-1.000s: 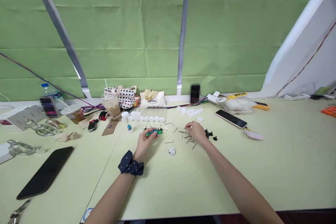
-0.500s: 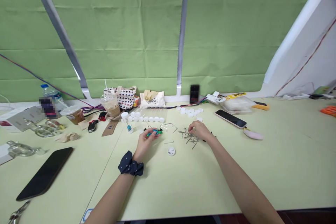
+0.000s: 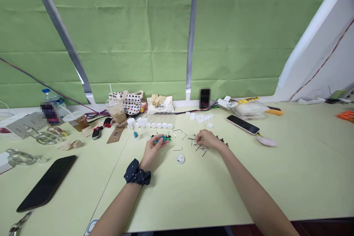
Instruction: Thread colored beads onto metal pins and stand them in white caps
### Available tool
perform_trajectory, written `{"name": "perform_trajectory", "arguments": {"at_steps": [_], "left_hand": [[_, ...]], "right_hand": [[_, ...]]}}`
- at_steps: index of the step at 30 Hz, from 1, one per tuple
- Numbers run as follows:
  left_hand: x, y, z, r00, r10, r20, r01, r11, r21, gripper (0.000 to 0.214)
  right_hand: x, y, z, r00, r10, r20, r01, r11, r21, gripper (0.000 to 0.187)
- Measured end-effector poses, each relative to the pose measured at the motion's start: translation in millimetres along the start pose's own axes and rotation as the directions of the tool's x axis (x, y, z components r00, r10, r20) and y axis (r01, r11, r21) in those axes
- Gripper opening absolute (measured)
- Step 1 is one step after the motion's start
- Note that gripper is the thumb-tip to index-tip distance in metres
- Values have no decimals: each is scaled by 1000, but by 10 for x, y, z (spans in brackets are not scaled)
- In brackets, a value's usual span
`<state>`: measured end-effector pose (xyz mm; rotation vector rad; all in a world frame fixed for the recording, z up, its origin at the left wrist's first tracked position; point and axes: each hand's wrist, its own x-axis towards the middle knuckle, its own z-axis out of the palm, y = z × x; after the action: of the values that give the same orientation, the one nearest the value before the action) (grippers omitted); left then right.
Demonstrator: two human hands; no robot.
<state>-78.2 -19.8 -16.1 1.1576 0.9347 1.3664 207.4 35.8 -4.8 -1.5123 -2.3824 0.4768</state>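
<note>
The left hand (image 3: 152,150) pinches a small green, blue and black assembly (image 3: 163,139) between thumb and fingertips, closed on its near end; the piece is a short strip of coloured bits, too small to make out in detail, perhaps a row of tiny plastic parts; it sits just above the pale green table (image 3: 193,191), near the middle, with its long axis running left to right and its free end pointing right; a dark dotted scrunchie (image 3: 136,174) circles that wrist. The right hand (image 3: 208,139) rests palm down on a scatter of small metal pins (image 3: 197,143), fingers curled together over them, though whether they grip one I cannot tell; small black pieces (image 3: 223,141) lie just beyond it. A round white cap (image 3: 180,159) lies between the two hands, nearer the viewer; a row of white caps (image 3: 151,124) stands behind. The cream bag (image 3: 160,104) at the back bears an oval logo, its lettering unreadable; a pink-edged phone (image 3: 243,124) lies to the right.
</note>
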Motion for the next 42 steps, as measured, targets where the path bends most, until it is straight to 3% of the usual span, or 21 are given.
{"name": "perform_trajectory", "arguments": {"at_steps": [4,8,11,21,28,30,32,33,35,37,42], "left_hand": [[0,17,-3,1000,-4,7,4,1000,8,39],[1,21,-4,1000,-1,-1,1,1000,21,39],[4,14,-1,1000,-5,0,5,1000,28,40],[22,-17,-38,999,-16,-40,18,999,44,38],[42,-41,-74,997,-81,-2,80,983,-167,30],[42,-35,-89,994,-109,28,112,963,-243,28],[40,-28,-100,990,-135,51,144,944,-297,27],[40,-24,-102,987,-147,60,158,936,-315,27],[37,-20,-97,984,-157,81,175,926,-333,27],[31,-17,-79,983,-153,106,180,928,-326,28],[-7,-18,-6,976,-122,183,164,958,-236,28]], "right_hand": [[19,61,-75,989,104,-102,-110,992,-56,11],[-38,310,-261,933,279,-226,-306,948,-92,16],[-102,480,-346,900,364,-240,-396,913,-99,10],[-35,428,-166,877,417,-238,-454,882,-128,6],[-31,313,-245,832,415,-368,-486,865,-124,9],[-10,181,-250,839,366,-403,-412,911,-29,11],[1,-16,-206,883,268,-385,-196,956,218,8],[-1,-135,-165,914,206,-349,-66,925,374,9],[-16,-390,-55,963,91,-255,91,779,621,15],[-40,-631,73,978,1,-208,162,626,762,21],[-80,-976,360,988,-74,-134,152,423,893,28]]}}
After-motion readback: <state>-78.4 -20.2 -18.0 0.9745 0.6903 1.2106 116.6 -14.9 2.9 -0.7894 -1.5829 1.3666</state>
